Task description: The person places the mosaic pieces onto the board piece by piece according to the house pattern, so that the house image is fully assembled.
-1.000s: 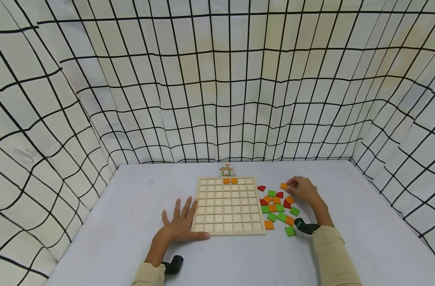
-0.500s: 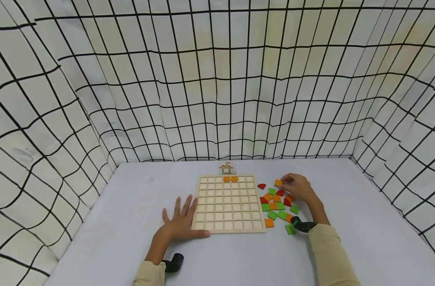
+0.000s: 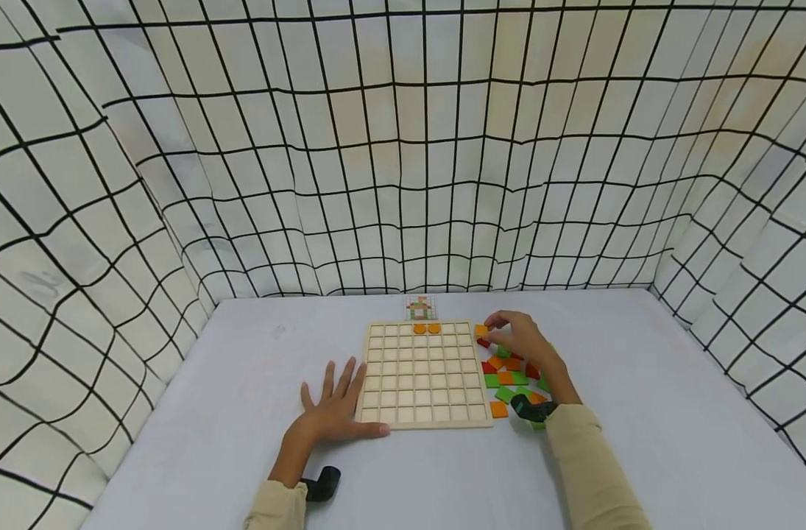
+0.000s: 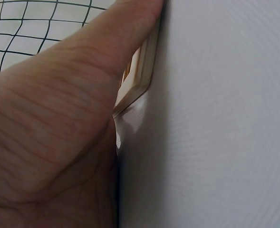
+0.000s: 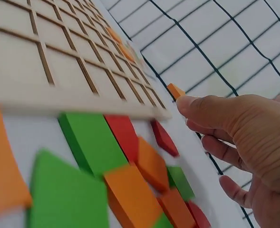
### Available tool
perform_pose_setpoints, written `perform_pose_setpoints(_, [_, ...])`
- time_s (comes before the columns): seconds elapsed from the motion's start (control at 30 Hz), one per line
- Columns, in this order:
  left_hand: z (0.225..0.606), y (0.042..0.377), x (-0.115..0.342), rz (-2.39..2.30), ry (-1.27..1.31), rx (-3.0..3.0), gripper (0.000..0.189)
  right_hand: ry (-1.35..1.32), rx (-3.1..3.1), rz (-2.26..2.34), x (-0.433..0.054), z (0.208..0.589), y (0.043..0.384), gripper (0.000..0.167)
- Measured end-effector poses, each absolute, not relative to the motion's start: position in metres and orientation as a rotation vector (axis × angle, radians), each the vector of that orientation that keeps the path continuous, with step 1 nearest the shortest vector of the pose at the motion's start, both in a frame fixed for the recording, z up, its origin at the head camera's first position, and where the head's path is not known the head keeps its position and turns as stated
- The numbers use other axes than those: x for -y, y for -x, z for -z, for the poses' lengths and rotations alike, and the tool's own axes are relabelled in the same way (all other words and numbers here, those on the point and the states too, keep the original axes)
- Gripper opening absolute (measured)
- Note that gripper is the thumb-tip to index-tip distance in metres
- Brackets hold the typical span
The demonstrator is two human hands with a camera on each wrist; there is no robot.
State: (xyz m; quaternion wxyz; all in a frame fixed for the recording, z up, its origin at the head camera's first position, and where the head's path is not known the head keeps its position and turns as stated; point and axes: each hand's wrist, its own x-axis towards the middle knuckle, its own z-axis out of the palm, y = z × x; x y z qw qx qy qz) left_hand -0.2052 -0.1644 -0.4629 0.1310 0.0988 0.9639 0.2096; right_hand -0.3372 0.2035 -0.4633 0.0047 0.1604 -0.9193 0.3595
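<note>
A wooden grid board (image 3: 416,375) lies flat on the white table, with two orange round pieces (image 3: 427,329) in its far row. My left hand (image 3: 334,416) rests spread at the board's near left corner, its thumb along the near edge; the left wrist view shows the thumb against the board's side. Between thumb and fingertips my right hand (image 3: 523,338) pinches an orange square tile (image 3: 481,331), held just off the board's far right corner. In the right wrist view that orange tile (image 5: 176,90) shows raised above the table.
Green, orange and red tiles (image 5: 132,190) lie loose along the board's right side, partly hidden beneath my right hand and wrist. A small printed pattern card (image 3: 420,308) lies beyond the board's far edge. Black netting (image 3: 429,184) over white walls surrounds the table.
My right hand has carried the orange square tile leftward, from the far side of the loose tiles to near the board's far right corner. My left hand has stayed put.
</note>
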Motion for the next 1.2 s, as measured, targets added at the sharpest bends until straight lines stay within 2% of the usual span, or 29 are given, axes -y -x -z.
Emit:
perform_pose_setpoints(0.57, [0.461,0.204,0.163,-0.596,-0.286,-2.800,0.123,-0.849,2.738,-1.235,-0.122,0.472,0.339,0.019])
perform_pose_setpoints(0.83, [0.464,0.205,0.164,-0.593,-0.290,-2.789,0.123,-0.687,2.786,-1.140,-0.105,0.481,0.337,0.016])
perform_pose_setpoints(1.2, [0.464,0.205,0.164,-0.576,-0.287,-2.799,0.121,-0.671,2.827,-1.022,-0.096,0.478,0.338,0.019])
